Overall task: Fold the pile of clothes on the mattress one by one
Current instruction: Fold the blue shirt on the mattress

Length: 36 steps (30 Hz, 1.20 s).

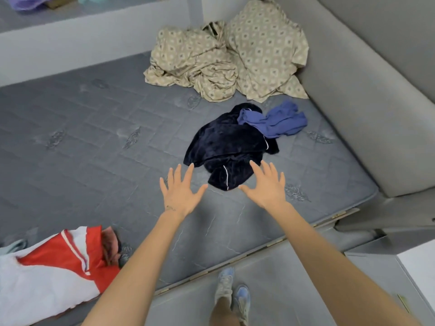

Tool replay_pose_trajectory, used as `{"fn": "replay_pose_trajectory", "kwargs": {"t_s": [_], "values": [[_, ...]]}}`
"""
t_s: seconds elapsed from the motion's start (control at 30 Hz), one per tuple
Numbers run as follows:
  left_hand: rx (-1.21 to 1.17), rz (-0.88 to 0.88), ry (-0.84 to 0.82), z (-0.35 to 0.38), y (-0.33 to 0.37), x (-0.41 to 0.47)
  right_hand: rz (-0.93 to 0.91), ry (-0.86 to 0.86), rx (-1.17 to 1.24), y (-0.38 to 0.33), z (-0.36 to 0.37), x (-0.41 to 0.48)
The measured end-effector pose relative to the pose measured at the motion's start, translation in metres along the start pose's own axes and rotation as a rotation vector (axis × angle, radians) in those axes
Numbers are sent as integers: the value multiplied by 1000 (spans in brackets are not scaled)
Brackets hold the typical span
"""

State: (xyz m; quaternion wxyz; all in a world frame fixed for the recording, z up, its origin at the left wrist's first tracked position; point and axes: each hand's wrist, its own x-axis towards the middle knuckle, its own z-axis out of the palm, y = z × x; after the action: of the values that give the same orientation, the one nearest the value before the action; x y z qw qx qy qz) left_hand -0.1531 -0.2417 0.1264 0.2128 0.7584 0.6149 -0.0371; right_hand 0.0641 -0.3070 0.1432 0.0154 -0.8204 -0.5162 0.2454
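both arms reach out over the near edge of the grey quilted mattress (82, 128). the left hand (181, 194) is spread wide, fingers straight and apart, palm down, holding nothing. the right hand (266, 187) is the same, splayed and empty. its fingertips overlap the near side of the dark navy garment (230, 144); whether they actually touch the cloth i cannot tell. the left hand sits just beside that garment's near-left fringe, over bare mattress.

the navy garment lies crumpled toward the right side of the mattress, not far from the near-right corner, with thin white piping showing on it. a lighter blue garment (277, 121) is bunched against its far-right side, partly lying on it. further back, in the far-right corner, a heap of beige patterned bedding (226, 55) rests against the grey padded frame (376, 114). a red and white garment (54, 267) lies flat at the near edge on the left, well apart from the dark pile.

below the near edge, the person's pale shoes (226, 285) stand on the floor. something purple (30, 2) shows beyond the far-left side.
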Motion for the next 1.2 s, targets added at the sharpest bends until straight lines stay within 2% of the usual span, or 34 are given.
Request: {"fn": "replay_pose_trajectory", "kwargs": {"t_s": [0.43, 0.87, 1.2], "values": [[-2, 90, -78, 25, 86, 112, 93, -9, 38, 69, -34, 96], [-33, -22, -115, 96, 208, 256, 55, -142, 59, 191, -61, 276], [-50, -58, -135, 166, 256, 349, 25, -177, 76, 259, -32, 388]]}}
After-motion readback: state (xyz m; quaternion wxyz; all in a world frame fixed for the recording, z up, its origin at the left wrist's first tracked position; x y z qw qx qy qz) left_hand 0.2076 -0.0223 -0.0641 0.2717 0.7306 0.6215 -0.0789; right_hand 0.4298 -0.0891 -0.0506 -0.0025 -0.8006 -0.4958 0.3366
